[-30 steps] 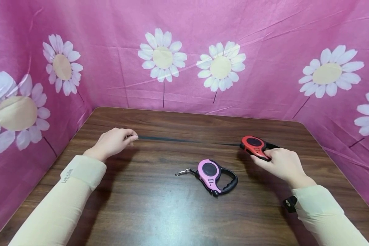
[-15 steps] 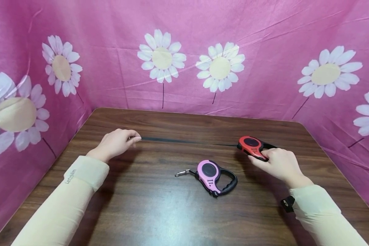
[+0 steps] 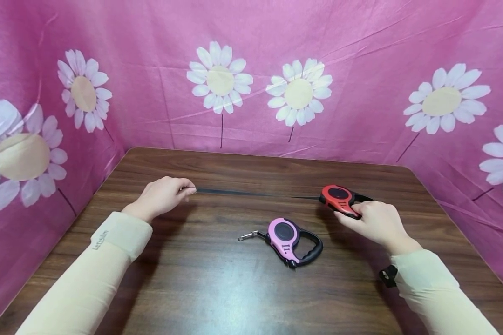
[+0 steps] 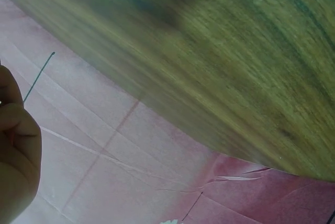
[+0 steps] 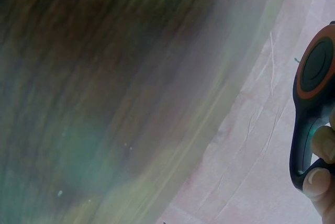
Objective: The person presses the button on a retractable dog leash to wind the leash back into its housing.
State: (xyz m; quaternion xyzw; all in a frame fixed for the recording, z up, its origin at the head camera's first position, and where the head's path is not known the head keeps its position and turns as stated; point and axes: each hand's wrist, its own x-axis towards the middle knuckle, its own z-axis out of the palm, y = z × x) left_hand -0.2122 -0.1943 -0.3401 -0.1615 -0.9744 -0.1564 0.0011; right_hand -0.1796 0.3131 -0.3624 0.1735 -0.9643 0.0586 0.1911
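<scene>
My right hand [image 3: 375, 222] curls its fingers round the red oval plastic leash reel [image 3: 339, 198]. Its thin black tape [image 3: 243, 192] runs taut to my left hand [image 3: 161, 197], whose fingertips pinch the end. Nearer me, between both hands, lies a pink leash reel [image 3: 291, 239] on the dark wooden table [image 3: 218, 288].

A red-and-black leash reel [image 3: 340, 199] with a black strap [image 3: 243, 192]; a pink-and-black leash reel [image 3: 287, 237]; dark brown wood-grain surface [image 3: 218, 279]; magenta cloth [image 3: 360, 70] printed with white daisies, seemingly cream-centred; cream sleeves [image 3: 88, 279].
</scene>
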